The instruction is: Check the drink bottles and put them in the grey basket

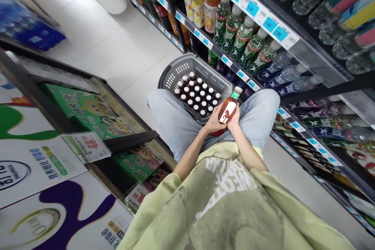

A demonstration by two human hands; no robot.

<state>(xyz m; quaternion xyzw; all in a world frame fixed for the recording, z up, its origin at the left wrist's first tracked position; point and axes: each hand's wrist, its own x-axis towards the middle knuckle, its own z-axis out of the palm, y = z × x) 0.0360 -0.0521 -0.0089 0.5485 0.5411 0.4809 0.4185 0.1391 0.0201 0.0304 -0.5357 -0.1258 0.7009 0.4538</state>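
Observation:
I hold a small brown drink bottle (228, 108) with a green cap and a red and white label, tilted over my lap. My left hand (213, 122) is wrapped round its lower body from the left. My right hand (234, 120) is closed on it from the right and below. Just beyond the bottle, between my knees, a grey plastic basket (175, 73) stands on the floor. It is filled with several upright bottles of the same kind, white caps up.
A drinks shelf (263, 19) with blue price tags runs along my right, stocked with green, orange and clear bottles. On my left are a low shelf of green boxes (84, 109) and white and purple cartons (58, 211). Pale floor tiles (117, 47) stretch ahead.

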